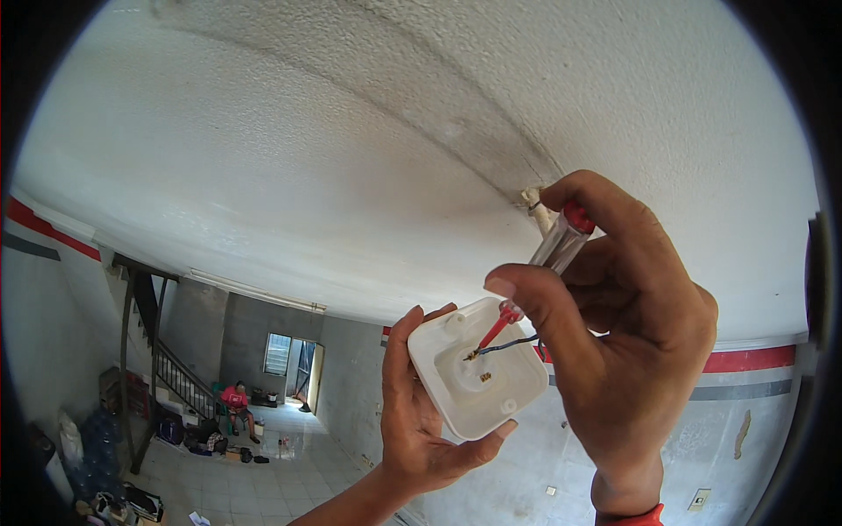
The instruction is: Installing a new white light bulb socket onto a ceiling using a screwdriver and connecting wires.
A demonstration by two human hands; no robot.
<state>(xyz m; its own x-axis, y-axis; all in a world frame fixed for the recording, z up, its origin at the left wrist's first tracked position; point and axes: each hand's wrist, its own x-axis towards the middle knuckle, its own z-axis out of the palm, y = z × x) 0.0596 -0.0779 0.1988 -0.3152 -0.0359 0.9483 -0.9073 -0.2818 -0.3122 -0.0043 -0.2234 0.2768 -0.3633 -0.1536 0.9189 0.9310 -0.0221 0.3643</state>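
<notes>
Close below the ceiling, my left hand point(412, 421) holds a square white plastic lamp holder base point(438, 377), its hollow side facing me. Inside it are brass terminals point(485, 377) and small screw bosses. My right hand point(627, 324) grips a screwdriver point(560, 245) with a clear handle, a red cap and a red-sleeved shaft. Its shaft slants down into the base, and the tip is at a brass terminal. A dark blue wire point(509, 345) runs from that terminal toward my right hand, where its other end is hidden behind the fingers.
A pale conduit stub point(533, 203) comes from the ceiling point(351, 158) behind my right fingers. Far below, a person in a red shirt point(235, 399) sits near a staircase point(180, 377). Bags and shoes point(206, 438) lie on the tiled floor point(263, 482). An open door point(311, 377) stands beyond.
</notes>
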